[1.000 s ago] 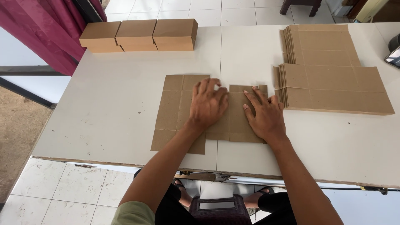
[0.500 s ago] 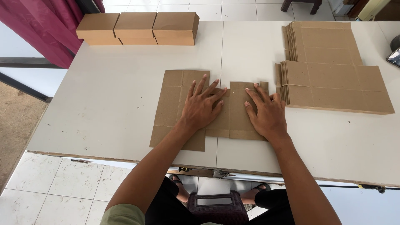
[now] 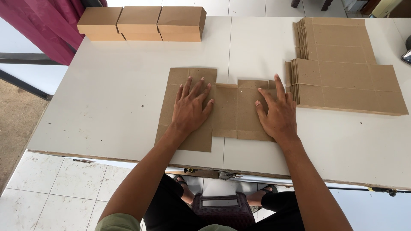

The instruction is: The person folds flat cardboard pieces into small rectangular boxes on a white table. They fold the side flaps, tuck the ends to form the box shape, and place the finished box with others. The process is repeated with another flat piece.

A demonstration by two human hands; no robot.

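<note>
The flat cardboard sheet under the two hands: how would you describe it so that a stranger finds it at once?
On the white table, look at the near middle, left of the two stacks of flat sheets. The cardboard sheet lies there alone, unfolded, with the left hand and right hand pressed flat on it. Unlike the three closed boxes at the far edge, it is single and flat.

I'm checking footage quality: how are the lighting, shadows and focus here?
Head view: soft, even daylight; faint shadows under the left hand and right hand on the flat cardboard sheet; no glare on the white table; sharp throughout, with slight wide-angle bending at the edges.
</note>
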